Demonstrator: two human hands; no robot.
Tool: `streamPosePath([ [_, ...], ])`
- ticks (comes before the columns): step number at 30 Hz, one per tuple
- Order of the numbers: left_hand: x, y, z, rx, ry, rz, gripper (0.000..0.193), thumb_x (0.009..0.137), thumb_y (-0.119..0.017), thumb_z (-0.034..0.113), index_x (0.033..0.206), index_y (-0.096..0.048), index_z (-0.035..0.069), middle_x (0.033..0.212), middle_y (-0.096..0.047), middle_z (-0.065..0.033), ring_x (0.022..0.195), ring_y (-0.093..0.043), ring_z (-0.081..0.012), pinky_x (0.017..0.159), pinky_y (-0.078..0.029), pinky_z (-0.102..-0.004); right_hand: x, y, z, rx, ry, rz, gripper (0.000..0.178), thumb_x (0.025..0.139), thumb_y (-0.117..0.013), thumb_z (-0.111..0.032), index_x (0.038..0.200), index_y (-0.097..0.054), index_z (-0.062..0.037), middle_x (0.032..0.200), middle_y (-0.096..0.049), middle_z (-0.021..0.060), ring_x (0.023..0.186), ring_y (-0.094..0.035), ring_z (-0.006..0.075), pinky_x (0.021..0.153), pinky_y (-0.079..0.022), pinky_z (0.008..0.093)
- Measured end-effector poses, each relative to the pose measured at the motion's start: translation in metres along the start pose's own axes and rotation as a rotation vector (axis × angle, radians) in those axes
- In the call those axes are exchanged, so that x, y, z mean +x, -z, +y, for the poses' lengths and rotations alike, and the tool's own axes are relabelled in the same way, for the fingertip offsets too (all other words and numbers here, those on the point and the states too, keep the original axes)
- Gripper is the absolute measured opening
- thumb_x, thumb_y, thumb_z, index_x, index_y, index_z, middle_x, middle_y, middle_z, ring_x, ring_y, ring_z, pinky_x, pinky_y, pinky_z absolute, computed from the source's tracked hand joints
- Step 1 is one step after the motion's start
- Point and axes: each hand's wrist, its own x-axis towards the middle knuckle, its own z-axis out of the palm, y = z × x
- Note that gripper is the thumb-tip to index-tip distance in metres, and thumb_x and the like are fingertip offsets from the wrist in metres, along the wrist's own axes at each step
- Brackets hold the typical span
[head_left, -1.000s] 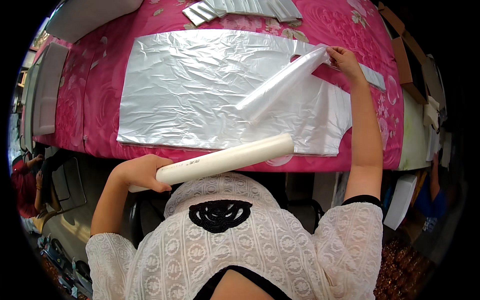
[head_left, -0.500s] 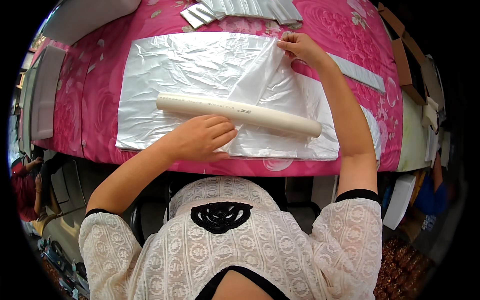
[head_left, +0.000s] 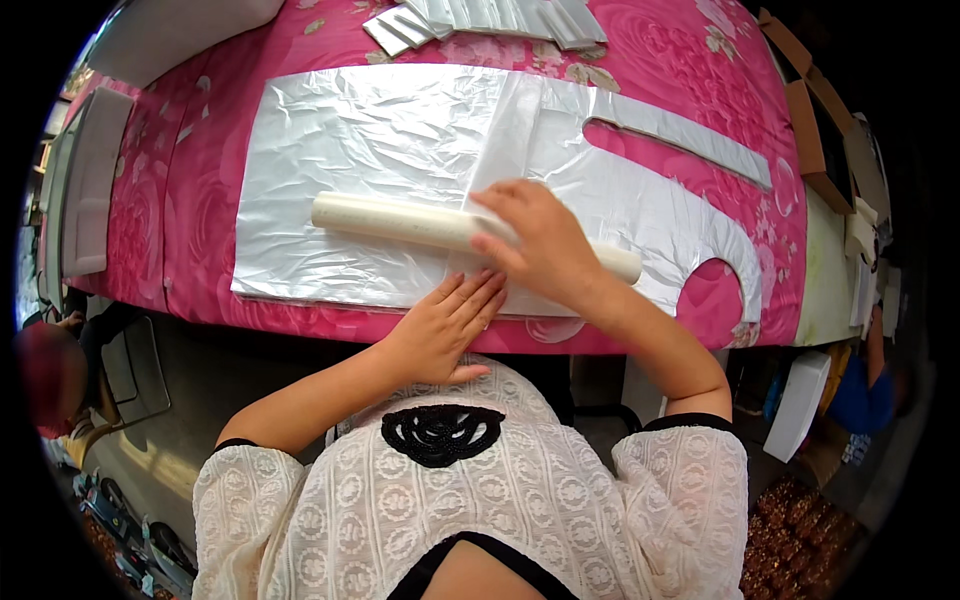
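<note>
left hand (head_left: 447,328) spread flat, right hand (head_left: 538,238) over a long white tube (head_left: 375,216) mid-frame (can't tell if it grips), shiny plastic bags (head_left: 350,130) underneath, pink flowery worktop (head_left: 140,225)

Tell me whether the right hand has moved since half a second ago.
Yes: the right hand has come toward the pink tablecloth's near edge, and somewhat left.

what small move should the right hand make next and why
Probably close the right hand around the white tube: that hand is over it, though blur hides any grip, and the tube lies across the vest-style plastic bags while the left hand is palm-down at their near edge.
</note>
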Motion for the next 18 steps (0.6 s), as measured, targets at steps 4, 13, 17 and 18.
streamPosePath([
  [4, 0.002, -0.005, 0.008, 0.057, 0.032, 0.007, 0.09, 0.081, -0.043, 0.062, 0.138, -0.029, -0.006, 0.146, -0.026, -0.0217, 0.137, -0.023, -0.0322, 0.112, -0.015, -0.0446, -0.031, -0.014, 0.005, -0.2, 0.055, 0.047, 0.047, 0.072, -0.068, -0.009, 0.118, -0.057, -0.0078, 0.11, -0.058, 0.0115, 0.098, -0.056, 0.0309, 0.085, -0.045, 0.0399],
  [13, 0.004, 0.014, -0.007, -0.264, -0.037, 0.096, 0.084, 0.08, -0.056, 0.05, 0.14, -0.029, -0.001, 0.148, -0.024, -0.0186, 0.139, -0.019, -0.0318, 0.112, -0.017, -0.0452, -0.066, 0.083, 0.112, -0.42, -0.461, 0.378, 0.046, 0.08, -0.061, -0.01, 0.125, -0.054, -0.0057, 0.111, -0.059, 0.0132, 0.098, -0.055, 0.0312, 0.086, -0.044, 0.0384],
  [17, 0.016, 0.032, -0.032, -0.159, -0.118, 0.098, 0.084, 0.077, -0.062, 0.043, 0.14, -0.028, 0.0, 0.148, -0.024, -0.0174, 0.139, -0.021, -0.0311, 0.112, -0.019, -0.0453, -0.062, 0.075, 0.083, -0.3, -0.299, 0.302, 0.044, 0.08, -0.062, -0.008, 0.123, -0.055, -0.0059, 0.113, -0.06, 0.0123, 0.101, -0.056, 0.0304, 0.088, -0.043, 0.0378],
  [18, 0.018, 0.028, -0.033, -0.101, -0.123, 0.069, 0.085, 0.077, -0.062, 0.043, 0.14, -0.028, -0.001, 0.148, -0.024, -0.0184, 0.139, -0.02, -0.0314, 0.112, -0.018, -0.0455, -0.058, 0.064, 0.071, -0.251, -0.2, 0.263, 0.044, 0.079, -0.062, -0.008, 0.122, -0.055, -0.0059, 0.113, -0.06, 0.012, 0.101, -0.056, 0.0302, 0.088, -0.043, 0.038],
])
